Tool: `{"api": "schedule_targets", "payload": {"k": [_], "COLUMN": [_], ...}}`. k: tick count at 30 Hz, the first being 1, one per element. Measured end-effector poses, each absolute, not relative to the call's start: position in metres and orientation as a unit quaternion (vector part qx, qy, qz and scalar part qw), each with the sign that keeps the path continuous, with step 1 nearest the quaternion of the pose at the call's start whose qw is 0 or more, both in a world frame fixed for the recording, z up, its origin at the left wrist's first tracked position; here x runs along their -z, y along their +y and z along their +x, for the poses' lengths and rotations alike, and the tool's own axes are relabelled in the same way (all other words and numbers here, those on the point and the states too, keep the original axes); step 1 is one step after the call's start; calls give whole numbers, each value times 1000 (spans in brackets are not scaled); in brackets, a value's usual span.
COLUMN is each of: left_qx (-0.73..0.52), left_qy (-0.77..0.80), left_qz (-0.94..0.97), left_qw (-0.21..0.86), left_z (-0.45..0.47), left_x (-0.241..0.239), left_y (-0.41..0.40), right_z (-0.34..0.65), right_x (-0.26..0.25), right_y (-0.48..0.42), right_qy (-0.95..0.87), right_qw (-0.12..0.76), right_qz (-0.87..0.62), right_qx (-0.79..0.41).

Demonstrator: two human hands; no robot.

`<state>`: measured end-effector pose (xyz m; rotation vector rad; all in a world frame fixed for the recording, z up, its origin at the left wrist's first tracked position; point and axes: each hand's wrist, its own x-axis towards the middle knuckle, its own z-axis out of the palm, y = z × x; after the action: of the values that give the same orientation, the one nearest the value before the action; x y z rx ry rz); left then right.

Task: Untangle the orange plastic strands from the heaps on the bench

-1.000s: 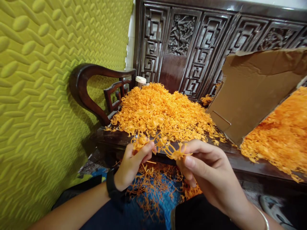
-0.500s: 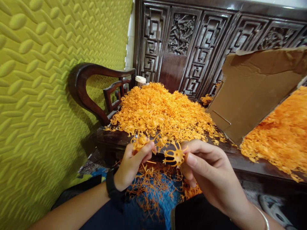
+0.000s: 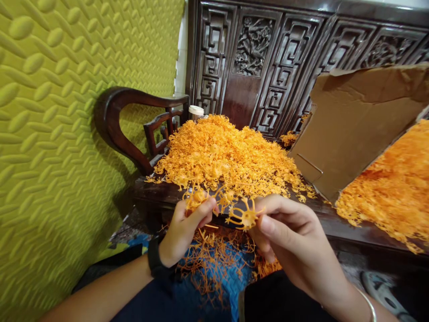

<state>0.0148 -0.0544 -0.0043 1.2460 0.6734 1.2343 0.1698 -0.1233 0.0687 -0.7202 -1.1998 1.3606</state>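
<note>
Between the thumb and finger of my right hand (image 3: 291, 237) is an orange plastic flower piece (image 3: 247, 218), its thin curved prongs spread to the left. My left hand (image 3: 189, 228) is closed on more orange plastic flower pieces (image 3: 197, 197), which stick out above the thumb. Another piece (image 3: 228, 197) sits between the two hands; whether it joins both sides I cannot tell. Just beyond my fingers, a large heap of like orange pieces (image 3: 231, 152) covers the dark wooden bench (image 3: 161, 194).
A cardboard sheet (image 3: 355, 120) stands tilted on the right, with a second orange pile (image 3: 395, 188) beyond it. A curved wooden armrest (image 3: 114, 120) and white-lidded jar (image 3: 196, 112) are at the left. Orange stems (image 3: 214, 264) lie over blue material (image 3: 231, 286) below my hands.
The flower piece in my right hand has tipped slightly, its prongs now pointing a little differently. Both hands stay in nearly the same place.
</note>
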Motion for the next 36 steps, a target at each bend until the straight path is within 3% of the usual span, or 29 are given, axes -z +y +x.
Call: {"api": "schedule_targets", "payload": {"k": [30, 33, 36], "left_qx": [-523, -512, -498], "left_qy": [284, 291, 305], "left_qz": [559, 566, 581], "left_qw": [578, 577, 567], "left_z": [14, 14, 13], "left_x": [0, -3, -6], "left_y": [-57, -58, -60], "right_z": [171, 172, 179], "right_x": [-69, -68, -67], "right_y": [-127, -124, -111], "right_qy": [-546, -562, -573], "right_qw": [553, 581, 650], "right_qz": [-320, -324, -353], "right_qx": [-541, -492, -352]}}
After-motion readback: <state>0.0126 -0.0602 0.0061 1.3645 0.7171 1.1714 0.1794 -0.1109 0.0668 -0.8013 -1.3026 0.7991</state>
